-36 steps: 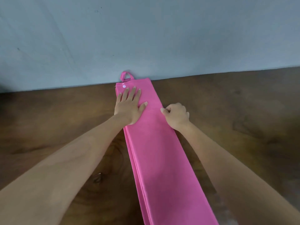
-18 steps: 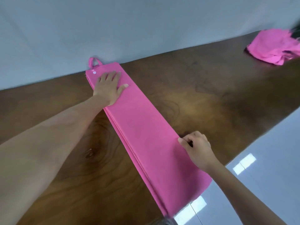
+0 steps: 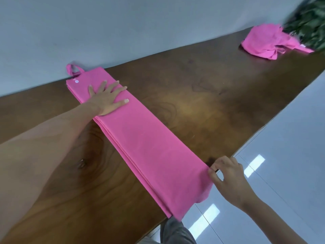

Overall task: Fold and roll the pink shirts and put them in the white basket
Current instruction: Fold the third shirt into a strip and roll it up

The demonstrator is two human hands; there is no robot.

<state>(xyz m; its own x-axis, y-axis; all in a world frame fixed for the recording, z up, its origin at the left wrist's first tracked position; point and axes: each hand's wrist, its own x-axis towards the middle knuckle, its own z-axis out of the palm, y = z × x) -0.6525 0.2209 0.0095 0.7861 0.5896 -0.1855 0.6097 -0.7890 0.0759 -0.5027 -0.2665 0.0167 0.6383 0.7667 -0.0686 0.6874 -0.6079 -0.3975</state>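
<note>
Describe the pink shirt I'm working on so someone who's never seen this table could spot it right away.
On the brown wooden table, it is the folded pink shirt, a long flat strip running from the wall to the near edge. The left hand presses it and the right hand pinches its corner, unlike the crumpled pink pile at the far right.

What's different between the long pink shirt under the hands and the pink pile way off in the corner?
The long pink shirt is folded into a flat, narrow strip; the pink pile is crumpled and loose. The strip lies across the table with its near end over the edge; the pile sits wholly on it. The left hand presses the strip and the right hand pinches it; nothing touches the pile. Both are the same bright pink.
</note>
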